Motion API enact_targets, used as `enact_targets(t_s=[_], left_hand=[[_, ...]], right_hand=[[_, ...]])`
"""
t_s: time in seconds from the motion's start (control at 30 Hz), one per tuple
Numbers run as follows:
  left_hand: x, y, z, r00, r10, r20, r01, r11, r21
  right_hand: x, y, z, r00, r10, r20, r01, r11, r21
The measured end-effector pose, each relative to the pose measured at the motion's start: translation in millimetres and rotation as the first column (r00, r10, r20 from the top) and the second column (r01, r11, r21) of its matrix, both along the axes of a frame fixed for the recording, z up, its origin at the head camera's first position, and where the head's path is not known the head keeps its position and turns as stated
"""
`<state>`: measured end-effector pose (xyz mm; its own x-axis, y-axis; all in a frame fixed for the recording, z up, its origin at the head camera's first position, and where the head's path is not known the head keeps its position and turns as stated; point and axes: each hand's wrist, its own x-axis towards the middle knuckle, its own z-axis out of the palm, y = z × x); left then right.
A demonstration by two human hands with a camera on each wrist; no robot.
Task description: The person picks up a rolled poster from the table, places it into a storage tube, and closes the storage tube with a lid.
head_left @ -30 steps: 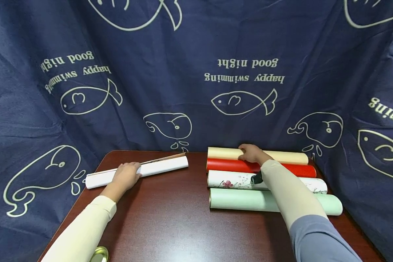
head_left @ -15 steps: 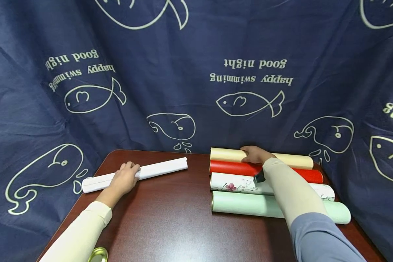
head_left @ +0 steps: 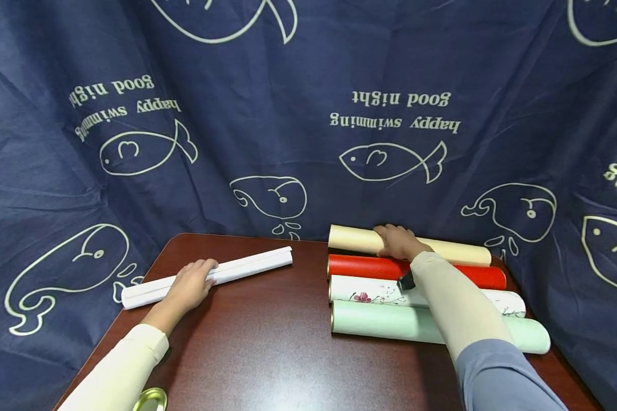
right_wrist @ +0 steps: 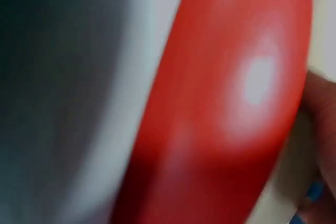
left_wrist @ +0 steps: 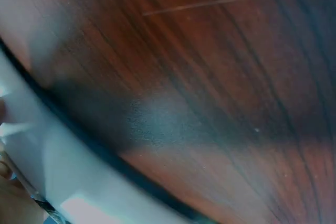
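My left hand (head_left: 187, 286) grips a white paper roll (head_left: 249, 266) at the table's left side, with fingers over the top and thumb on the near side. A lengthwise seam shows along its top. The roll's white surface (left_wrist: 79, 166) fills the lower left of the left wrist view. At the back right, my right hand (head_left: 398, 242) holds a cream cardboard tube (head_left: 355, 238) around its middle. A gap shows between its left end and the red tube (head_left: 357, 266) in front. The red tube (right_wrist: 220, 98) fills much of the right wrist view.
Nearer than the red tube lie a white tube with a flower print (head_left: 365, 290) and a mint green tube (head_left: 385, 321), side by side. A gold-rimmed round lid (head_left: 151, 399) sits at the lower left. A blue curtain (head_left: 288, 114) hangs behind the brown table (head_left: 283, 342).
The paper roll has turned under my left hand, its loose edge coming round to a seam on top, and has shifted slightly nearer left. The cream tube has moved away from the red one.
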<state>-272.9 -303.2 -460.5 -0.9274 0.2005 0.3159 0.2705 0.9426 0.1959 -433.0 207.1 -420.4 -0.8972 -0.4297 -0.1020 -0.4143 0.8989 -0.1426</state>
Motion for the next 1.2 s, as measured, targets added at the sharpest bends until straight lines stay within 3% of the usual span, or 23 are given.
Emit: enact_targets(t_s=[0.17,0.33,0.57,0.73,0.8,0.87,1.0,1.2], left_hand=[[3.1,0,4.9,0.998,-0.044,-0.044,0.046,0.998,0.043],[10.5,2,18.3,0.990,-0.091,-0.110,0.099,0.992,0.073],[27.9,17,27.3,0.965,-0.209,-0.161,0.226,0.969,0.099],[46.7,22,35.5,0.933,-0.283,-0.221,0.311,0.945,0.104],[54.0,23,39.4,0.919,-0.305,-0.249,0.337,0.936,0.100],[60.6,24,43.4,0.908,-0.315,-0.276,0.354,0.930,0.102],[70.5,28,49.9,0.897,-0.323,-0.302,0.369,0.923,0.109],[88.6,30,54.8,0.876,-0.361,-0.320,0.405,0.911,0.079]], right_hand=[[8.2,3,9.6,0.973,0.091,-0.212,-0.105,0.993,-0.059],[34.3,1,38.6,0.923,0.132,-0.362,-0.175,0.981,-0.087],[98.1,20,66.2,0.883,0.150,-0.445,-0.195,0.979,-0.058],[150.5,29,69.8,0.806,0.183,-0.563,-0.260,0.964,-0.059],[172.5,31,67.6,0.785,0.178,-0.593,-0.270,0.960,-0.070],[191.3,33,63.2,0.778,0.169,-0.605,-0.273,0.958,-0.084],[219.6,37,51.4,0.789,0.135,-0.599,-0.259,0.958,-0.126],[233.7,37,32.2,0.799,0.110,-0.592,-0.277,0.940,-0.198]])
